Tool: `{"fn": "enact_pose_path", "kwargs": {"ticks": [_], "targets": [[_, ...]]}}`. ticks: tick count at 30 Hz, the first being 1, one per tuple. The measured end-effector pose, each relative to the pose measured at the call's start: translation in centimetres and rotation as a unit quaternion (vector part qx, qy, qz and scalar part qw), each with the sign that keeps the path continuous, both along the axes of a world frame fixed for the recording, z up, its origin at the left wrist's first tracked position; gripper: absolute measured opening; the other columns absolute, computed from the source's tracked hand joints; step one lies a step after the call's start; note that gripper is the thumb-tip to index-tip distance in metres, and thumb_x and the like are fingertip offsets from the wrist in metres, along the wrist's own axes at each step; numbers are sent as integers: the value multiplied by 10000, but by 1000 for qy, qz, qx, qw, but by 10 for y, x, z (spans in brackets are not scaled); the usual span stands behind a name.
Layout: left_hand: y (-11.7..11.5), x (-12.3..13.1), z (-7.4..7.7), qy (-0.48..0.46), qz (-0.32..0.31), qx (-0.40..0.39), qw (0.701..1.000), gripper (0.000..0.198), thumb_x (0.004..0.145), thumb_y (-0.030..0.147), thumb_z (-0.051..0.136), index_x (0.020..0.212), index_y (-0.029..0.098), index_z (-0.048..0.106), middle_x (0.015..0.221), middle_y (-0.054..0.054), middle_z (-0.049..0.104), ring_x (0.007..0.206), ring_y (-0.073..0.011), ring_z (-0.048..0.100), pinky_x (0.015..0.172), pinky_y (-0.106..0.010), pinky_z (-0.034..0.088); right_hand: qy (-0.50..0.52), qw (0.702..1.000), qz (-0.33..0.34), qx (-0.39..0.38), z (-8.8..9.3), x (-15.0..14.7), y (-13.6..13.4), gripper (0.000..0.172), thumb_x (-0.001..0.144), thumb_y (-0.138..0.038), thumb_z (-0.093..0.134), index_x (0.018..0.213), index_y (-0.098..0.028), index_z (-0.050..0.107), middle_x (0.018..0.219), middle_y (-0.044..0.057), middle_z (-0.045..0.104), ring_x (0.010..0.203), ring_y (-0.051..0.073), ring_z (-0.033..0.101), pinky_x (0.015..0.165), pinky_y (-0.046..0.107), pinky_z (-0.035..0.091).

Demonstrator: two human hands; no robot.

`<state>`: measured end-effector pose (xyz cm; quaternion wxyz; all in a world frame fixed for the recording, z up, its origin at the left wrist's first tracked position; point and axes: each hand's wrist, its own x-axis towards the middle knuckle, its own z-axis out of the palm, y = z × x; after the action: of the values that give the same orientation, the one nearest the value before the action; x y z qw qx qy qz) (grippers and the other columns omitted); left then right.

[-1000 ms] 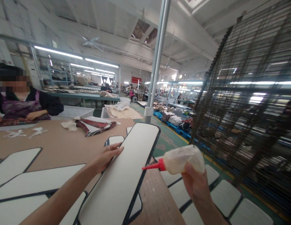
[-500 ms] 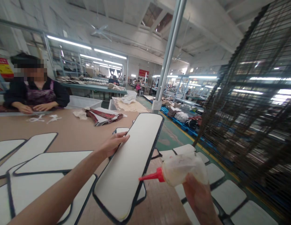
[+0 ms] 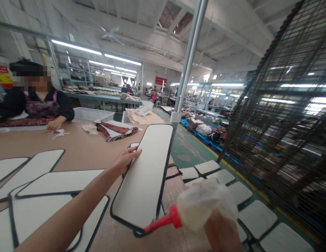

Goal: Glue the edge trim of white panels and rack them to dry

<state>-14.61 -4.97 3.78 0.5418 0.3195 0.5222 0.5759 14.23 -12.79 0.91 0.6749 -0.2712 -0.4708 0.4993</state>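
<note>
My left hand (image 3: pixel 127 159) grips the left edge of a long white panel (image 3: pixel 149 171) with rounded corners and a dark border, its thumb on the white face. The panel is tilted up over the table. My right hand (image 3: pixel 222 227) is closed round a translucent squeeze bottle (image 3: pixel 205 203), blurred by motion. The bottle's red nozzle (image 3: pixel 165 219) points left, its tip at the panel's lower right corner. Further white panels with dark borders (image 3: pixel 57 182) lie overlapping on the table at the left.
Across the brown table (image 3: pixel 76 154) a person (image 3: pixel 43 105) handles patterned cloth. A red and white cloth bundle (image 3: pixel 117 130) lies near the far edge. White panels (image 3: pixel 257 218) lie in rows at the right, below a metal pole (image 3: pixel 189 63) and a wire rack (image 3: pixel 286 115).
The red nozzle has moved down along the panel's right edge to its lower corner. The held panel has turned more upright and shifted slightly. The person across the table has moved their hands apart.
</note>
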Motion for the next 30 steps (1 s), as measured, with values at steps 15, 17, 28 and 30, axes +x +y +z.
{"fn": "enact_pose_path", "kwargs": {"ticks": [15, 17, 28, 30], "targets": [[-14, 45, -9, 8, -97, 24, 995, 563, 798, 275, 693, 1313, 123, 526, 954, -83, 760, 777, -191, 713, 641, -235, 556, 10, 988, -145, 59, 15, 12, 103, 512, 598, -364, 846, 1037, -182, 654, 906, 55, 710, 840, 254, 650, 761, 364, 555], [-17, 44, -8, -2, -125, 36, 991, 741, 688, 217, 782, 1360, 138, 482, 1017, -77, 748, 850, -212, 709, 706, -253, 560, 16, 988, -141, 56, 13, 17, 104, 491, 616, -380, 832, 1032, -190, 652, 898, 53, 708, 830, 253, 654, 747, 359, 561], [-12, 34, -9, 26, -84, 24, 996, 993, 649, 130, 792, 1487, 154, 261, 982, -83, 752, 806, -231, 720, 653, -278, 571, 61, 998, 17, 0, -12, 26, 58, 463, 645, -396, 821, 1031, -214, 639, 867, 36, 701, 779, 230, 662, 728, 340, 553], [-14, 31, -3, 34, -72, 19, 997, 999, 630, 119, 806, 1479, 136, 277, 918, -66, 761, 759, -213, 718, 624, -256, 565, 28, 997, 74, -12, -22, 25, 37, 452, 657, -382, 816, 1041, -215, 648, 884, 43, 703, 785, 234, 660, 718, 337, 549]]}}
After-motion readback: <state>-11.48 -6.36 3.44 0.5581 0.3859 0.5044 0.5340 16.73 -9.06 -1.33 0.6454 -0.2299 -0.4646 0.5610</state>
